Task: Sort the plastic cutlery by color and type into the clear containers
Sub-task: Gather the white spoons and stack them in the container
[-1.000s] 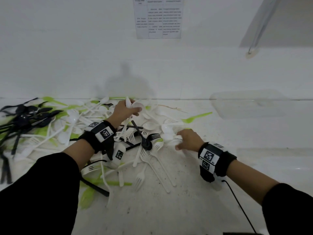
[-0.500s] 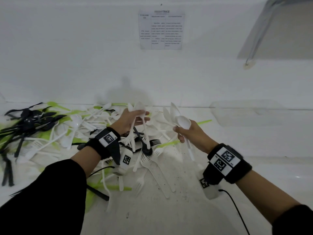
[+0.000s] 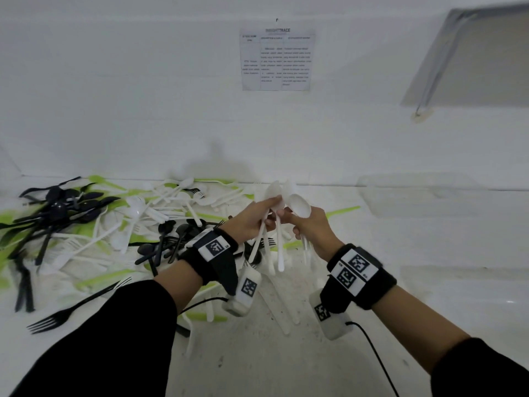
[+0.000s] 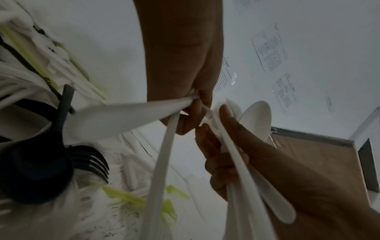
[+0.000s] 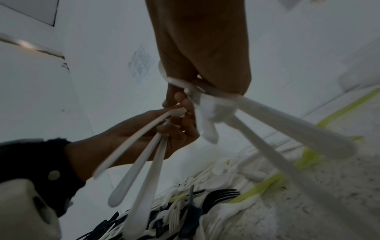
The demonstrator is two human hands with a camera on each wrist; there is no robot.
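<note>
White spoons (image 3: 273,224) gripped in both hands; wrist views show handles

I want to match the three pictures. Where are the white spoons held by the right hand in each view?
Head: white spoons in the centre, bowls up, gripped by the right hand.
Left wrist: centre-right, handles running down to the lower right.
Right wrist: centre, handles fanning toward the lower right.
Shared landmark: the left hand, also holding white spoons, touching or nearly touching the right.
</note>
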